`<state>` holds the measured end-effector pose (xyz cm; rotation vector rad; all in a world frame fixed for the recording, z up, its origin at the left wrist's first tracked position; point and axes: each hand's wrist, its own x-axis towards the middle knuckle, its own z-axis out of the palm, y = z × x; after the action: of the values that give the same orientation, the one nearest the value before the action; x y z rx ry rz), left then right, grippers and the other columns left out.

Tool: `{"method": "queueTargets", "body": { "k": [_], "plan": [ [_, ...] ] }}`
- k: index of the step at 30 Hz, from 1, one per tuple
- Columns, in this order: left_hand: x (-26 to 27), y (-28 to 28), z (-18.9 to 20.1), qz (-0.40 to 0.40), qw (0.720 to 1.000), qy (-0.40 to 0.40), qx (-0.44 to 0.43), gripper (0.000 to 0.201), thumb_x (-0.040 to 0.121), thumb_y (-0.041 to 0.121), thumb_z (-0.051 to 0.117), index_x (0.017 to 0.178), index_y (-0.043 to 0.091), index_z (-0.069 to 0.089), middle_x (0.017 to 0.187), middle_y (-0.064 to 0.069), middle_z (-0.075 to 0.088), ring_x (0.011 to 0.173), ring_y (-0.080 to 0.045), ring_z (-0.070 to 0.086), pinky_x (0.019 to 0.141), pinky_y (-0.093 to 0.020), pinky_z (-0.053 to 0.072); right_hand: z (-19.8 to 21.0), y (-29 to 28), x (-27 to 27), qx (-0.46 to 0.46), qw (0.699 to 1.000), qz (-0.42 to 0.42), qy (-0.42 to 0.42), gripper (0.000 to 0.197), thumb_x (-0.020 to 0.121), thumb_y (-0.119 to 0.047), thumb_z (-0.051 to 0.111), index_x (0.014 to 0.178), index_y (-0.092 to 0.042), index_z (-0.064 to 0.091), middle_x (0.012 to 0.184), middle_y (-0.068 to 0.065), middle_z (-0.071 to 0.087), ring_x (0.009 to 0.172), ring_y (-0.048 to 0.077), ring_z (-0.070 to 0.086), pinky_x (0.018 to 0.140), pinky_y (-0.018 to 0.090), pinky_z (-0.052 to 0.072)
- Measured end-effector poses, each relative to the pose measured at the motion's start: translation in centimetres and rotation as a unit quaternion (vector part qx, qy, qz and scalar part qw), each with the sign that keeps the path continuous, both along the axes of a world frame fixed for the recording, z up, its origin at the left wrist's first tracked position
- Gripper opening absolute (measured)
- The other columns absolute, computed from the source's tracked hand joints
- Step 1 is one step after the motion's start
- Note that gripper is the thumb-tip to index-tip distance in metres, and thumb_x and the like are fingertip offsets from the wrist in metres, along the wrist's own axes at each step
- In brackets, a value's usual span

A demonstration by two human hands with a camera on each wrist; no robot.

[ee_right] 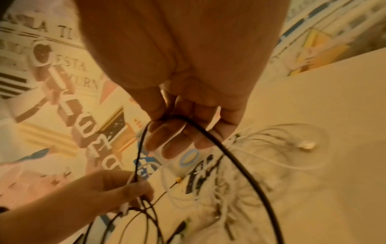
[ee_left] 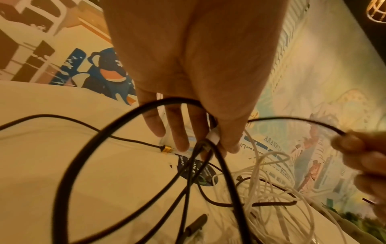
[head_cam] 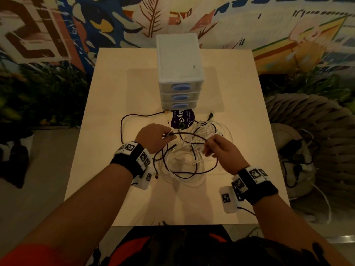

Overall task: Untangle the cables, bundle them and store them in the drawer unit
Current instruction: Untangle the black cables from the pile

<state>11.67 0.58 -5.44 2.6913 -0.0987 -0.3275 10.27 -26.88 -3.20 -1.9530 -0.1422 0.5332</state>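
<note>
A tangle of dark cable and thin white cable lies on the light table, in front of a white drawer unit with three shut drawers and blue handles. My left hand pinches the dark cable together with a white plug. My right hand pinches the same dark cable a short span to the right. The cable arcs between both hands above the pile. A gold-tipped plug rests near the drawer unit's base.
A dark round sticker lies under the cables by the drawer unit. A woven pouf with dark gear and white cords stands right of the table. A painted mural wall rises behind.
</note>
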Motion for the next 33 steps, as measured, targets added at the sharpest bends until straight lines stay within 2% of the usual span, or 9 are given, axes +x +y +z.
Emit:
{"method": "queueTargets", "body": {
  "k": [5,9,11,14,23,25,28,30,33],
  "plan": [
    [0.0,-0.6,0.5,-0.04,0.999,0.016,-0.003,0.034,0.094,0.056,0.062,0.108,0.03,0.078,0.099,0.001,0.071,0.095,-0.02,0.063,0.073,-0.031,0.044,-0.9,-2.6,-1.2,-0.071,0.996,0.04,0.04,0.022,0.097,-0.03,0.054,0.089,-0.022,0.072,0.088,-0.003,0.076,0.087,0.014,0.07,0.089,0.041,0.053],
    [0.0,-1.9,1.2,-0.094,0.994,-0.03,0.056,0.034,0.097,0.057,0.056,0.108,0.033,0.077,0.089,0.003,0.066,0.087,-0.02,0.062,0.064,-0.032,0.042,2.0,0.5,0.7,-0.077,0.995,0.069,0.001,0.023,0.1,-0.026,0.051,0.096,-0.022,0.073,0.084,-0.006,0.076,0.079,0.009,0.071,0.086,0.04,0.056],
    [0.1,-2.5,1.4,-0.105,0.991,-0.049,0.073,0.034,0.098,0.056,0.054,0.104,0.031,0.077,0.088,0.003,0.065,0.085,-0.021,0.062,0.061,-0.03,0.037,3.2,2.7,2.1,-0.122,0.985,0.114,-0.036,0.03,0.102,-0.039,0.049,0.088,-0.024,0.071,0.075,-0.008,0.074,0.068,0.004,0.068,0.075,0.033,0.055],
    [0.2,-2.5,1.4,-0.096,0.991,-0.064,0.065,0.038,0.1,0.054,0.051,0.098,0.024,0.074,0.092,-0.001,0.067,0.086,-0.023,0.063,0.063,-0.034,0.044,3.4,5.2,3.4,-0.207,0.956,0.186,-0.091,0.03,0.102,-0.043,0.051,0.088,-0.024,0.068,0.075,-0.007,0.064,0.069,0.011,0.059,0.059,0.025,0.037],
    [0.2,0.8,0.7,-0.004,0.998,-0.05,0.025,0.034,0.102,0.049,0.053,0.116,0.025,0.072,0.106,-0.002,0.067,0.1,-0.025,0.062,0.073,-0.03,0.039,-0.1,-3.1,0.3,-0.118,0.984,0.006,-0.131,0.02,0.102,-0.028,0.057,0.089,-0.037,0.069,0.089,-0.008,0.069,0.087,0.01,0.064,0.08,0.033,0.05],
    [0.2,0.6,0.9,-0.018,0.998,-0.051,0.021,0.033,0.101,0.049,0.054,0.116,0.027,0.073,0.104,-0.001,0.067,0.1,-0.025,0.062,0.072,-0.029,0.039,-1.3,-5.1,-1.1,-0.16,0.981,0.024,-0.11,0.021,0.099,-0.027,0.061,0.09,-0.044,0.069,0.094,-0.006,0.068,0.089,0.009,0.063,0.078,0.03,0.046],
    [0.1,-0.3,1.5,-0.045,0.997,-0.055,0.015,0.032,0.1,0.049,0.056,0.115,0.029,0.075,0.1,0.002,0.067,0.097,-0.023,0.063,0.068,-0.028,0.035,-1.6,-5.1,-1.8,-0.191,0.972,0.058,-0.12,0.024,0.092,-0.019,0.07,0.113,-0.031,0.072,0.104,-0.003,0.068,0.095,0.014,0.064,0.085,0.034,0.051],
    [0.0,-1.0,1.9,-0.059,0.996,-0.063,0.017,0.03,0.1,0.048,0.056,0.114,0.029,0.075,0.1,0.002,0.068,0.095,-0.022,0.063,0.067,-0.028,0.033,-0.3,-3.0,-1.1,-0.186,0.97,0.068,-0.143,0.035,0.086,-0.027,0.07,0.121,-0.029,0.068,0.109,-0.007,0.069,0.097,0.012,0.064,0.089,0.033,0.052],
    [-0.1,-1.6,2.5,-0.064,0.995,-0.064,0.039,0.032,0.101,0.047,0.054,0.115,0.027,0.075,0.101,0.0,0.068,0.095,-0.024,0.064,0.067,-0.03,0.038,2.5,1.8,0.5,-0.228,0.953,0.121,-0.161,0.028,0.088,-0.052,0.062,0.108,-0.033,0.067,0.091,-0.015,0.068,0.085,0.007,0.064,0.075,0.029,0.051]
  ]
}}
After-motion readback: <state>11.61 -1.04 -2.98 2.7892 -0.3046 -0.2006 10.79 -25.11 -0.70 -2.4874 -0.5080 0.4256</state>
